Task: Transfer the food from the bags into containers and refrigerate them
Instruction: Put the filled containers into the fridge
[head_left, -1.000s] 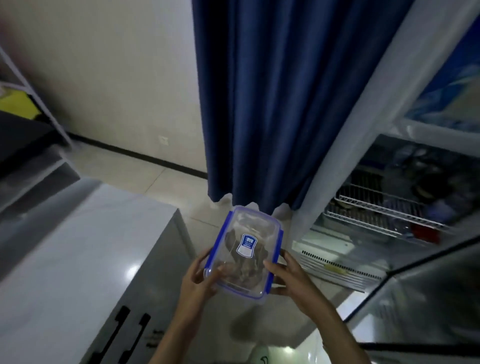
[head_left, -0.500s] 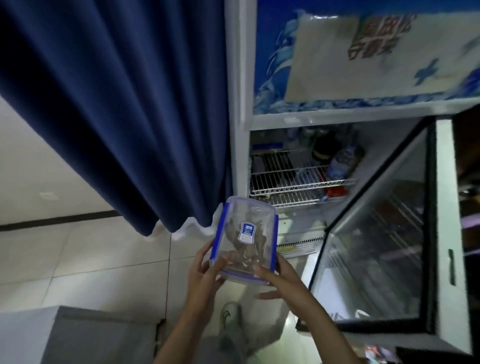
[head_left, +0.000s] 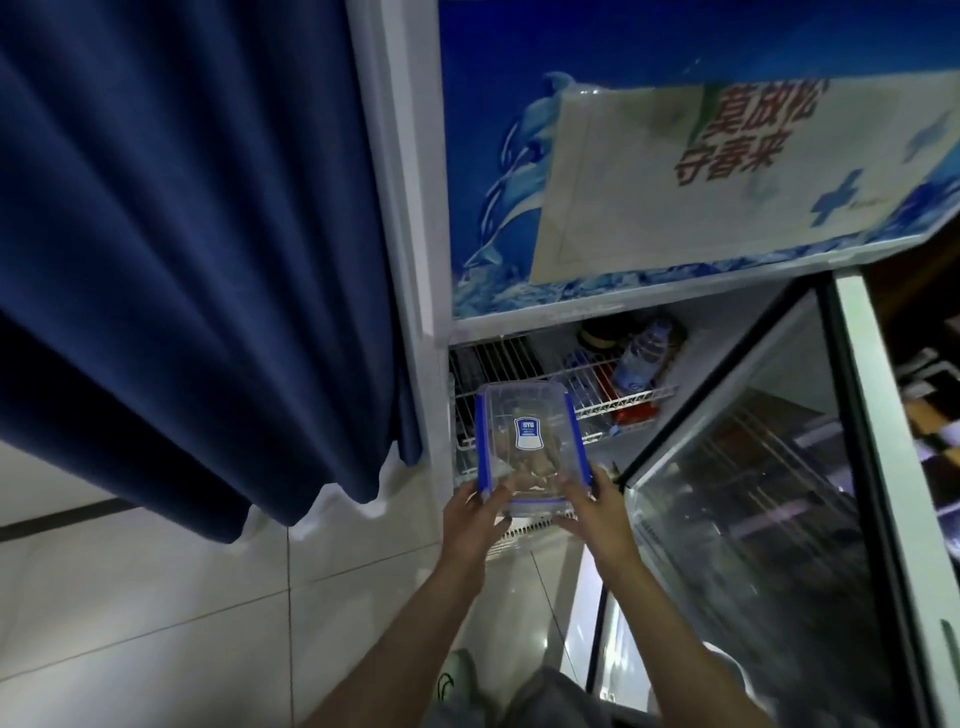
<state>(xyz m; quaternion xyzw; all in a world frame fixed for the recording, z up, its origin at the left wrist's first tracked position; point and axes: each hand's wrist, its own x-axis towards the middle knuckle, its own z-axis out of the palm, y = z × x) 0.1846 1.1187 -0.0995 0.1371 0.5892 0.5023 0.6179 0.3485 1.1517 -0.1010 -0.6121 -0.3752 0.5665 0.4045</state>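
A clear plastic container (head_left: 530, 446) with blue clips along its long sides and a small blue-and-white label on its lid is held up in the air in front of an open fridge (head_left: 410, 218). Brownish food shows through the lid (too blurred to identify). The left hand (head_left: 475, 519) grips the container's near left corner, thumb on top. The right hand (head_left: 597, 512) grips the near right corner the same way. Just beyond the container is a white wire shelf (head_left: 582, 387) inside the fridge, carrying a water bottle (head_left: 640, 358) and a red packet (head_left: 635, 413). The fridge's glass door (head_left: 769, 519) stands open to the right. A dark blue curtain (head_left: 182, 234) hangs to the left, above pale floor tiles (head_left: 156, 613).
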